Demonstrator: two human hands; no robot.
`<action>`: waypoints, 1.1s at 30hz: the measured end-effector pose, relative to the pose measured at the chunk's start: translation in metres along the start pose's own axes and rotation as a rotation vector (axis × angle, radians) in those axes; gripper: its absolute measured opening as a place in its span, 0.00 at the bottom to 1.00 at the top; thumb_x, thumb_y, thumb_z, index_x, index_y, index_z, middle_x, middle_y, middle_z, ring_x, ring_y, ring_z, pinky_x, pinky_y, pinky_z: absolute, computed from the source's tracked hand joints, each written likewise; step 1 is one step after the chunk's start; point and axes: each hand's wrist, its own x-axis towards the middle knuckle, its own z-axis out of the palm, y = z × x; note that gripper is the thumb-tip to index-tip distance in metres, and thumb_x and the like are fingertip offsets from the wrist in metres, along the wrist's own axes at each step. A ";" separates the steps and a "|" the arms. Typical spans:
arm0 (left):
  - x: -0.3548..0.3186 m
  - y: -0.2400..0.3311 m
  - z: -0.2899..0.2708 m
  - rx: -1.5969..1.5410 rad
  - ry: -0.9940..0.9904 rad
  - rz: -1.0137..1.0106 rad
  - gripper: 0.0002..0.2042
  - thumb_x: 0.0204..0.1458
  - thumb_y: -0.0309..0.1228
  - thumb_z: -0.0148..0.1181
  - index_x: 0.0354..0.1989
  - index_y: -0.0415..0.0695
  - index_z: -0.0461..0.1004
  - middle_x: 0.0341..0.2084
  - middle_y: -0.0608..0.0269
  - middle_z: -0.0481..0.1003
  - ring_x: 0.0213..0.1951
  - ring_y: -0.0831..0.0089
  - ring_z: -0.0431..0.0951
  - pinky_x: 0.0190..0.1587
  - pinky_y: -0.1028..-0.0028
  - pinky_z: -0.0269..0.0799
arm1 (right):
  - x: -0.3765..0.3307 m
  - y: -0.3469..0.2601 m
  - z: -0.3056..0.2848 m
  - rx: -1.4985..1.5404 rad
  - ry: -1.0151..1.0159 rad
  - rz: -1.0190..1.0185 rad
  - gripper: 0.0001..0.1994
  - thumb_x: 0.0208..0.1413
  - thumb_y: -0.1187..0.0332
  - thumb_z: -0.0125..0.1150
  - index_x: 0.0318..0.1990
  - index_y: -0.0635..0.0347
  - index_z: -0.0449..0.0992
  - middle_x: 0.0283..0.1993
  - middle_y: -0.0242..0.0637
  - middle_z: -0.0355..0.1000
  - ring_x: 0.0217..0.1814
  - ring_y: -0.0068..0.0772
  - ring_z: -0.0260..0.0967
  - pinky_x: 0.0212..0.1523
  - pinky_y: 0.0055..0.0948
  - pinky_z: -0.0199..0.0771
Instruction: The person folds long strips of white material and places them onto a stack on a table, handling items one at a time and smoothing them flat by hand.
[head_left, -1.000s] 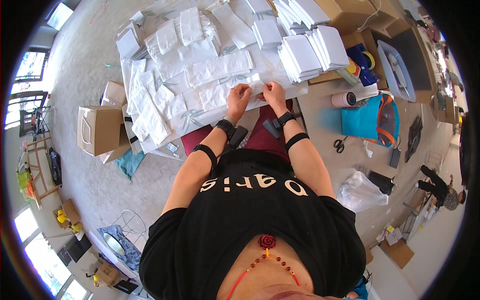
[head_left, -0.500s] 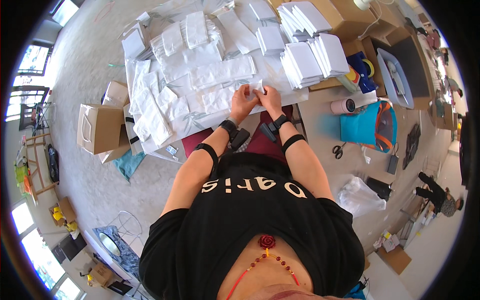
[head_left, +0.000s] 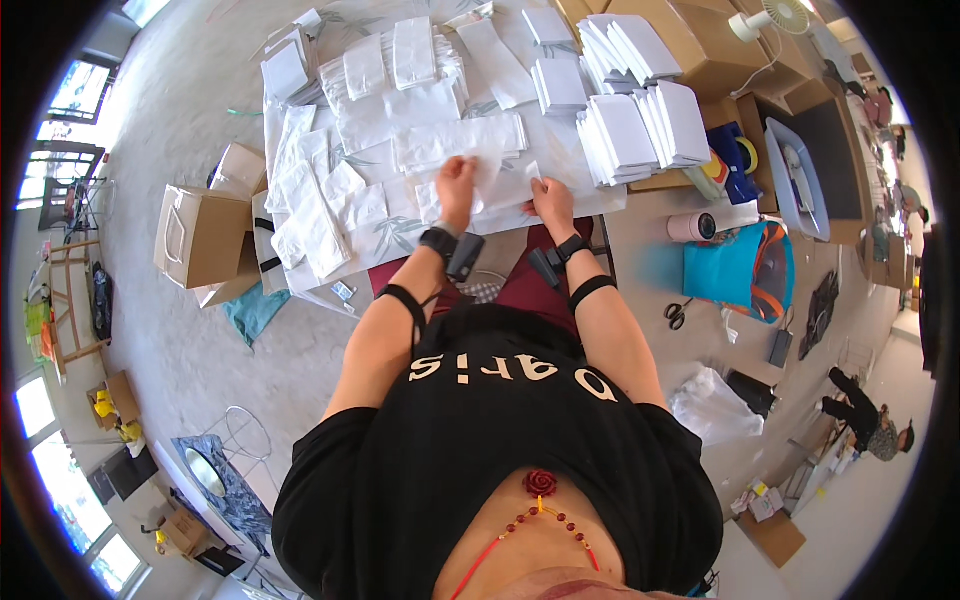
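Observation:
My left hand (head_left: pixel 457 192) is raised a little over the near part of the table, its fingers pinched together. A thin translucent plastic film (head_left: pixel 488 166) shows right beside those fingertips and seems to be held in them. My right hand (head_left: pixel 553 203) is closed on the right side of a translucent white plastic bag (head_left: pixel 510 193), with a small white corner standing up beside its fingers. The bag lies near the table's front edge, partly hidden by my hands. Just beyond them lies a wide row of flat white plastic bags (head_left: pixel 455 142).
Stacks of white folded sheets or boxes (head_left: pixel 620 135) stand at the table's right. More white bags (head_left: pixel 310 215) lie loosely at the left. Cardboard boxes (head_left: pixel 205 235), a pink cup (head_left: pixel 690 228), a turquoise bag (head_left: pixel 720 270) and scissors (head_left: pixel 677 315) are around the table.
My hands were together at the bag's corner; now they are apart. The left has moved left, with thin film beside its fingers, while the right stays near the bag's right end.

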 end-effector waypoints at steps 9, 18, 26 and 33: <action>-0.014 0.078 -0.163 -0.634 0.194 0.050 0.07 0.63 0.27 0.58 0.47 0.41 0.74 0.46 0.58 0.78 0.48 0.65 0.81 0.51 0.68 0.78 | -0.006 -0.008 0.005 0.005 -0.006 0.035 0.16 0.68 0.65 0.52 0.31 0.70 0.73 0.26 0.45 0.79 0.25 0.35 0.82 0.25 0.30 0.79; -0.025 0.098 -0.226 -0.628 0.343 0.115 0.07 0.63 0.28 0.60 0.47 0.43 0.73 0.45 0.60 0.78 0.49 0.64 0.80 0.53 0.66 0.77 | -0.010 -0.012 0.019 0.116 -0.065 0.096 0.16 0.69 0.66 0.51 0.32 0.71 0.73 0.28 0.44 0.79 0.27 0.34 0.82 0.25 0.29 0.82; -0.034 0.131 -0.210 -0.673 0.331 0.215 0.05 0.63 0.28 0.59 0.44 0.43 0.73 0.43 0.62 0.78 0.47 0.66 0.81 0.51 0.68 0.77 | -0.012 -0.005 0.021 -0.146 -0.040 -0.013 0.14 0.66 0.63 0.58 0.34 0.68 0.72 0.31 0.45 0.79 0.33 0.45 0.81 0.31 0.37 0.81; -0.044 0.117 -0.154 -0.318 0.213 0.270 0.06 0.65 0.33 0.59 0.36 0.47 0.75 0.34 0.72 0.77 0.37 0.84 0.73 0.40 0.78 0.68 | -0.022 -0.043 0.038 -0.382 0.297 -0.720 0.23 0.53 0.58 0.72 0.48 0.62 0.70 0.45 0.49 0.71 0.52 0.56 0.68 0.51 0.47 0.71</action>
